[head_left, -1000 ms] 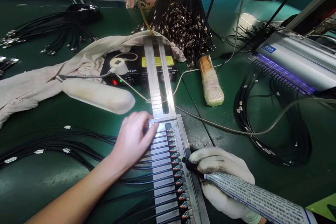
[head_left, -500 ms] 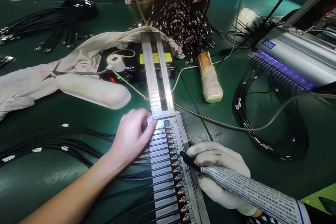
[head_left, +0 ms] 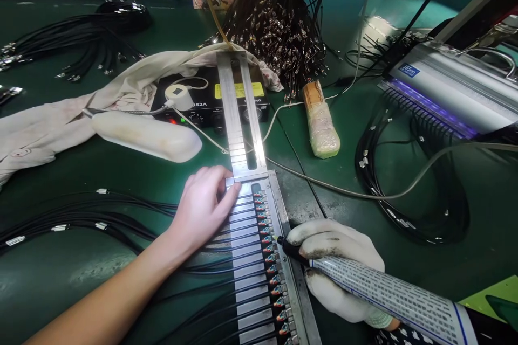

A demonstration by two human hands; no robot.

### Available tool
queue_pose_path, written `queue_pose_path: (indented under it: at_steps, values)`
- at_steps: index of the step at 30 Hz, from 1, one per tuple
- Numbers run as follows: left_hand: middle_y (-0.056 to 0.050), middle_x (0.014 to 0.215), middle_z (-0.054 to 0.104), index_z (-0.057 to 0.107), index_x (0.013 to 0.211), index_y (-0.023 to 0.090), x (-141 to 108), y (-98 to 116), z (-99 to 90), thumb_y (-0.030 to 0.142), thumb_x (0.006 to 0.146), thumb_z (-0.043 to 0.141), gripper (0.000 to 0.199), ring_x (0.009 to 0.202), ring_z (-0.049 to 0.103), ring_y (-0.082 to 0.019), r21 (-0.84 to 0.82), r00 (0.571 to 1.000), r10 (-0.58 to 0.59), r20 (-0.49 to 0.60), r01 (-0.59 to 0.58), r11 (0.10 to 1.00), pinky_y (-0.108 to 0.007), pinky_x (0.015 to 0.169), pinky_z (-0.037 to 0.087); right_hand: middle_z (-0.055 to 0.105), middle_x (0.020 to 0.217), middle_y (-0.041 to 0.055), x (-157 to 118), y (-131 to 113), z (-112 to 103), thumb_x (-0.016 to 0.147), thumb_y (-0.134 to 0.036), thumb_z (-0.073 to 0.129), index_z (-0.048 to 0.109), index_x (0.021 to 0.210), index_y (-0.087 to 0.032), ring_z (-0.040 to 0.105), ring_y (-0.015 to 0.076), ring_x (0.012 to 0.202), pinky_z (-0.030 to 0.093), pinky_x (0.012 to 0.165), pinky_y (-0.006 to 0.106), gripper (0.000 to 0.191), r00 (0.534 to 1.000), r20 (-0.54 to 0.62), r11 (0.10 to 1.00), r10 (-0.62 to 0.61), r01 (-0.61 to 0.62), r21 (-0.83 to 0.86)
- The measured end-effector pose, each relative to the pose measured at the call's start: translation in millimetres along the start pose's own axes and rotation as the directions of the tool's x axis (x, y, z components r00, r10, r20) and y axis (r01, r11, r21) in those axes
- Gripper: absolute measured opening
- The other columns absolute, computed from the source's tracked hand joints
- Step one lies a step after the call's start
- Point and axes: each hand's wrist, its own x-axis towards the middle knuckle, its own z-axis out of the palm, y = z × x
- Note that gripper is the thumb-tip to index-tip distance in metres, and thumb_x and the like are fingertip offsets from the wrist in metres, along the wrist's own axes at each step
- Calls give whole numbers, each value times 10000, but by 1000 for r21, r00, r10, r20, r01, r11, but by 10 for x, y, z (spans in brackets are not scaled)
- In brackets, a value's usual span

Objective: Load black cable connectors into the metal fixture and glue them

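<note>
A long metal fixture (head_left: 246, 280) runs away from me, holding a row of black cables (head_left: 218, 280) with exposed coloured wires and metal connectors (head_left: 269, 248) along its right side. My left hand (head_left: 206, 199) is bare and grips the fixture's left edge near its far end, thumb on top and fingers curled; the cables pass under it. My right hand (head_left: 340, 264), in a soiled white glove, is wrapped round a glue bottle (head_left: 388, 291) with a printed label. The bottle lies tilted, its black nozzle and yellowish tip (head_left: 275, 238) at one of the connectors.
Beyond the fixture sit a black control box (head_left: 202, 102), a white cloth (head_left: 121, 81) and a white elongated lamp head (head_left: 149, 137). A wrapped block (head_left: 321, 124), coiled cables (head_left: 364, 172) and a purple-lit UV lamp (head_left: 453, 91) are right. Behind a cable pile (head_left: 275, 27) is a co-worker.
My right hand and the glue bottle's tip have shifted slightly along the connectors. My left hand stays put. The co-worker's hand has lifted cables up from the pile.
</note>
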Motion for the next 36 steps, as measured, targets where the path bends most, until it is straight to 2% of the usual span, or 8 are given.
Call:
queue_pose_path:
  at_steps: [9,16,24,36]
  values:
    - [10,714,495,518,856,217,16,23,9,407,912,499,198,709,460,-184,-1,1000,0,-6,0,1000,-328,653,343,690,983,54,29,-5,-1,705,-98,664,631,946,-164,684,188,898,589,794,295,252,1000,-9,1000,2,-2,14]
    - [10,709,498,521,861,219,17,12,11,416,912,495,205,708,463,-186,0,1000,3,-3,-3,1000,-325,650,344,681,1011,60,-45,-118,-75,730,-111,624,610,982,-170,685,197,913,594,783,303,259,1000,-8,1000,-10,10,-1]
    - [2,730,511,515,849,221,31,20,1,440,911,484,229,719,469,-193,8,1000,-12,11,12,1000,-328,654,345,710,911,79,1,-81,18,705,-109,639,637,906,-152,704,195,829,604,724,280,206,1000,-16,1000,-14,13,-25]
    - [3,725,508,526,852,216,10,26,-16,425,908,498,218,717,464,-189,8,1000,-12,13,12,1000,-328,651,343,705,930,76,-16,-65,16,697,-114,656,640,933,-163,701,208,846,607,733,299,241,1000,-18,1000,12,-12,9]
